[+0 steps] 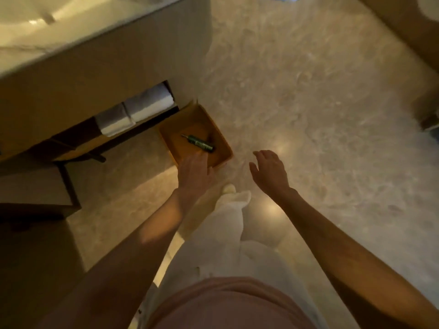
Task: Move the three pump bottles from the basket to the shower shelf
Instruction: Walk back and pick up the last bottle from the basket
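Observation:
An orange-brown basket [224, 148] stands on the floor beside the vanity. One dark green pump bottle [199, 143] lies on its side inside it, pump end toward the upper left. My left hand [194, 172] reaches over the basket's near rim, fingers apart, just short of the bottle and holding nothing. My right hand [270, 172] hovers open over the floor to the right of the basket, empty. No shower shelf is in view.
The vanity [95, 67] with its basin fills the upper left; folded white towels [137, 110] sit on its lower shelf. Pale marble floor [320, 115] spreads to the right. My white-trousered legs and a foot [229, 188] are just below the basket.

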### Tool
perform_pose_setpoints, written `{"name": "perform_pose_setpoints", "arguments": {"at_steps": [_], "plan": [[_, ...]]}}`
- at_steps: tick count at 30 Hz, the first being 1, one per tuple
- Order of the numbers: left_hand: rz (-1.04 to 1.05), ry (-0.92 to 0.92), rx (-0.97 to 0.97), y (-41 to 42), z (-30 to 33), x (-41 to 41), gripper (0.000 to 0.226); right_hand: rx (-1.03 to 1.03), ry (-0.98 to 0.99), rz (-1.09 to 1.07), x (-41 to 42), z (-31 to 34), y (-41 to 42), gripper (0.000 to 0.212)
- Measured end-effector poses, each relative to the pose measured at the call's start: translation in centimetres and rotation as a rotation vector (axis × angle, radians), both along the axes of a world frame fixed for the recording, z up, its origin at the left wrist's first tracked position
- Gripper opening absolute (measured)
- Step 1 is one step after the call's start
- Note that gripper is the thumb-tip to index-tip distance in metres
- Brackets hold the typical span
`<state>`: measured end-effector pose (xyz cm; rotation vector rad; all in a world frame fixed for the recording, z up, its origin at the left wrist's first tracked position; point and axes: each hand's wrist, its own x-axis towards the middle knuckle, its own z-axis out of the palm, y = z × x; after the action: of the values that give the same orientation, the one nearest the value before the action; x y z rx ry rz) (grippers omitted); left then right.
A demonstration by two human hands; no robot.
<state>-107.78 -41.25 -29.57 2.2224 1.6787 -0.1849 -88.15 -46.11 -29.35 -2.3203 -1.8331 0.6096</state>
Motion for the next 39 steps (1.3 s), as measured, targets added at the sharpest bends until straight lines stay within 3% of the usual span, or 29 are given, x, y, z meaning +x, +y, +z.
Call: {"name": "perform_pose_setpoints", "arguments": {"at_steps": [10,19,23,32,39], "plan": [[0.383,0.059,-0.082,11.1,-0.3,3.1,0.042,-0.095,0.029,0.348,4.5,-1.4,18.5,0.039],[0.848,0.07,-0.14,15.8,-3.7,8.6,0.045,-0.083,-0.015,0.895,7.6,-3.8,31.8,0.038],[1.083,-0.018,-0.142,16.6,-6.4,11.4,0.047,-0.093,-0.067,1.099,8.5,-6.2,35.5,0.034],[1.362,-0.155,-0.239,15.2,-18.7,13.8,0.047,-0.258,-0.16,1.399,5.7,-18.2,37.4,0.04],[1.386,-0.188,-0.195,16.7,-35.0,11.6,0.048,-0.211,-0.192,1.48,0.0,-35.1,39.1,0.046]]}}
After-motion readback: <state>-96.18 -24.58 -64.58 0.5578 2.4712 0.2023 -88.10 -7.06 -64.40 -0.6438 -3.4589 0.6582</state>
